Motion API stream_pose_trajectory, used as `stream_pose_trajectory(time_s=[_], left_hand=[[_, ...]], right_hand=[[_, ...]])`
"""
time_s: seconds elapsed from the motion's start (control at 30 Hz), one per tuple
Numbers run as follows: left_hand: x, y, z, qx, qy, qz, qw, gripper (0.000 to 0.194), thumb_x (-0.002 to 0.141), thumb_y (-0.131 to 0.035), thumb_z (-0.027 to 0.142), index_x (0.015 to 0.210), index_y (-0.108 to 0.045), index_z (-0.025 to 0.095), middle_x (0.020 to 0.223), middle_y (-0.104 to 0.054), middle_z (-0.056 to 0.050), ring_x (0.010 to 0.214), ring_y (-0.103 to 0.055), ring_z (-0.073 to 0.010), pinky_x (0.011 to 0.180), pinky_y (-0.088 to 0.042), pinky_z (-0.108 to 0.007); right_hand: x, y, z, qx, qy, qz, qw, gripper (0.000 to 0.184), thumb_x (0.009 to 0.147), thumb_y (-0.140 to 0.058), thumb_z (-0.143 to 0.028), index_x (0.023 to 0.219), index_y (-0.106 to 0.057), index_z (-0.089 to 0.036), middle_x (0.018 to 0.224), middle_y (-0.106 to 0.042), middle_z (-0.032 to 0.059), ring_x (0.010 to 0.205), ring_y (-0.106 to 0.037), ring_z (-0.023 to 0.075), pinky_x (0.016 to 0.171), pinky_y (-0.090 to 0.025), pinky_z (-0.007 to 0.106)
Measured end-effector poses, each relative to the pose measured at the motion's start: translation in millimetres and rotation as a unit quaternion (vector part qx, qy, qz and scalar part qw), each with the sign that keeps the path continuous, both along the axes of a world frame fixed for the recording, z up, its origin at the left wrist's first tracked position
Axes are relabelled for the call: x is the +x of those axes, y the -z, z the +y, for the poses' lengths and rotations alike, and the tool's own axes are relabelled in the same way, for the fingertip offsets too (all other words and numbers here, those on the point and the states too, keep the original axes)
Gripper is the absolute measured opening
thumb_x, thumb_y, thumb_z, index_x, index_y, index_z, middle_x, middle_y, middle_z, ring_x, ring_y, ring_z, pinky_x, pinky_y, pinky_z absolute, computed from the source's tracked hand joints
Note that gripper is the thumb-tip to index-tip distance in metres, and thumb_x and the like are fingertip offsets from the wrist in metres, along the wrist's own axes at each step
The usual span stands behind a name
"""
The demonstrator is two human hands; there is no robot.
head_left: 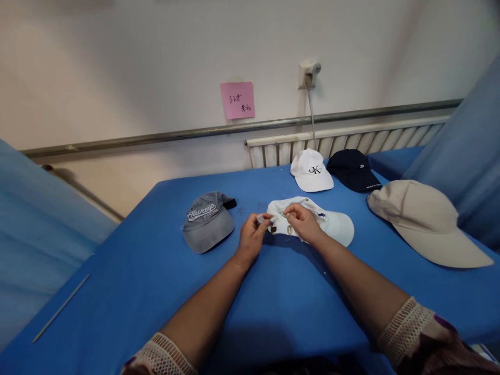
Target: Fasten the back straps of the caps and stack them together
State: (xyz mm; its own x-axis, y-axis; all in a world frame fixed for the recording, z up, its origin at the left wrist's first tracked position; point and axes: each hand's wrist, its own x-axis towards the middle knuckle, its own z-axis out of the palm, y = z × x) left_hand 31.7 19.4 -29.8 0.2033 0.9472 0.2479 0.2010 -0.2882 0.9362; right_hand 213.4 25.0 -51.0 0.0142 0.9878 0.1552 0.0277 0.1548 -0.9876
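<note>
A pale mint-white baseball cap with a small dark horse-rider logo lies on its side, brim to the right and back opening towards me. My right hand is closed in a pinch on the cap's back edge, just above the metal buckle. At the left end of the cap, by a small brown patch, my left hand is pinched shut. A little pale bit shows between its thumb and fingers; I cannot make out what it is. Left of my hands sits a grey cap lettered "Always".
Behind stand a white cap and a black cap; a large beige cap lies at right. A thin rod rests on the blue-covered table at left. Blue curtains hang on both sides, with a radiator behind.
</note>
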Motion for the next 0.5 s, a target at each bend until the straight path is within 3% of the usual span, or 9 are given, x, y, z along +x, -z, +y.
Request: stream_pose_trajectory(time_s=[0.07,0.23,0.4,0.5], left_hand=[[-3,-1.9,2,-0.022,-0.015,-0.038,0.999,0.031,0.088,-0.053,0.042,0.104,-0.056,0.015,0.093,-0.065,-0.006,0.080,-0.062,-0.0155,0.079,-0.050,-0.032],[-7,-5.2,-4,-0.031,0.066,-0.059,0.996,0.032,0.082,-0.062,0.038,0.106,-0.050,0.019,0.117,-0.059,-0.009,0.089,-0.062,-0.0149,0.085,-0.049,-0.033],[-8,-3.6,-3,-0.027,0.130,0.054,0.990,0.017,0.078,-0.065,0.031,0.083,-0.059,0.017,0.084,-0.062,-0.003,0.082,-0.058,-0.0152,0.083,-0.047,-0.032],[-8,-5.8,0,-0.033,0.149,0.054,0.987,0.018,0.079,-0.065,0.033,0.084,-0.063,0.016,0.080,-0.062,-0.003,0.078,-0.056,-0.0147,0.079,-0.046,-0.030]], right_hand=[[-1,1.7,1,0.005,0.007,0.007,1.000,0.015,0.073,-0.057,-0.030,0.086,-0.056,-0.023,0.054,-0.041,-0.0077,0.046,-0.035,0.0112,0.047,-0.028,0.024],[1,-4.4,0,-0.003,0.033,0.072,0.997,0.020,0.075,-0.058,-0.039,0.087,-0.054,-0.023,0.057,-0.047,-0.0059,0.047,-0.040,0.0118,0.048,-0.031,0.025],[2,-12.1,-4,-0.012,0.038,0.100,0.994,0.024,0.075,-0.060,-0.042,0.088,-0.054,-0.023,0.057,-0.048,-0.0057,0.046,-0.041,0.0121,0.048,-0.033,0.025],[3,-13.2,-5,-0.009,0.042,0.098,0.994,0.023,0.075,-0.061,-0.042,0.088,-0.055,-0.023,0.059,-0.050,-0.0047,0.048,-0.043,0.0124,0.048,-0.035,0.026]])
